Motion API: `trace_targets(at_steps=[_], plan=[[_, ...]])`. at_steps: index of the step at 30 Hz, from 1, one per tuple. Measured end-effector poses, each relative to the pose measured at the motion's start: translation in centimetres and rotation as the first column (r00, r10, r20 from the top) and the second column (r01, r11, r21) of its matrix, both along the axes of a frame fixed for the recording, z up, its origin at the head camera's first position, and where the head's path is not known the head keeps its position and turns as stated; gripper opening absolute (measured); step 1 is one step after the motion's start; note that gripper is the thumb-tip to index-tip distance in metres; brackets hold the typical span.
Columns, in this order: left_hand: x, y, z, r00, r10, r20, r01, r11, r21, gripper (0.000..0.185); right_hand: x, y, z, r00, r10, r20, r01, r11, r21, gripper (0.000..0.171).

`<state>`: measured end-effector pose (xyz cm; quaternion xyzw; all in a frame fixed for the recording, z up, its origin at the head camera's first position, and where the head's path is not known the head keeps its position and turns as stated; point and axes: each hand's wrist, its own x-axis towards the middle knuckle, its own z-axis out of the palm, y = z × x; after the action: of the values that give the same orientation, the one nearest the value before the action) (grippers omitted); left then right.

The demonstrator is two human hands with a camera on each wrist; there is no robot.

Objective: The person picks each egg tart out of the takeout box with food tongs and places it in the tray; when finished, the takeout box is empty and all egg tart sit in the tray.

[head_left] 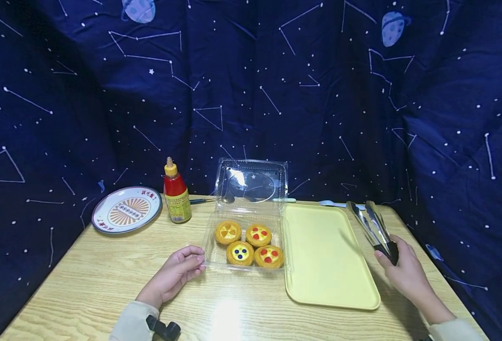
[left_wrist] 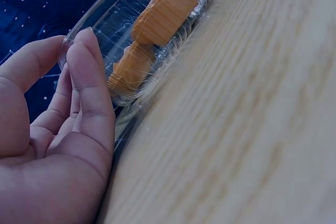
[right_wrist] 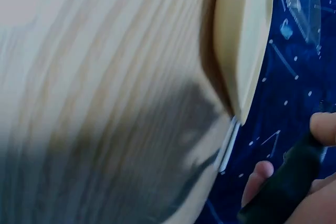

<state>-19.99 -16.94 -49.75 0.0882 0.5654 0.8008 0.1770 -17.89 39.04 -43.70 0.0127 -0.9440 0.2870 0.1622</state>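
A clear plastic clamshell box (head_left: 210, 237) stands open at the middle of the wooden table (head_left: 85, 284), with several orange tarts (head_left: 249, 244) inside. My left hand (head_left: 183, 267) lies on the table, and its loosely curled fingertips (left_wrist: 86, 51) touch the box's (left_wrist: 121, 19) near left corner; the tarts (left_wrist: 163, 9) show through the wall. My right hand (head_left: 402, 272) grips the black handle of metal tongs (head_left: 372, 225) just right of a bare yellow tray (head_left: 327, 255). In the right wrist view the tong handle (right_wrist: 286, 187) sits between the fingers (right_wrist: 257, 179), beside the tray's edge (right_wrist: 244, 35).
A red sauce bottle (head_left: 176, 194) and a round patterned plate (head_left: 126, 209) stand at the back left. A fork (head_left: 336, 204) lies behind the tray, and a pen-like stick (head_left: 201, 201) lies behind the box. Dark starry cloth hangs all round the table.
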Motion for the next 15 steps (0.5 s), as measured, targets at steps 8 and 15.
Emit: trace_targets(at_steps=[8,15], plan=[[0.1,0.1,0.1,1.000,0.008,0.004,-0.008,1.000,-0.012,0.024,0.4,-3.2,1.5,0.996,0.073,-0.052,-0.073,0.997,-0.003,0.061],[0.0,0.0,0.0,1.000,0.004,-0.013,-0.005,1.000,-0.016,0.019,0.4,-6.2,2.8,0.996,0.091,-0.021,-0.089,0.994,0.068,0.059]])
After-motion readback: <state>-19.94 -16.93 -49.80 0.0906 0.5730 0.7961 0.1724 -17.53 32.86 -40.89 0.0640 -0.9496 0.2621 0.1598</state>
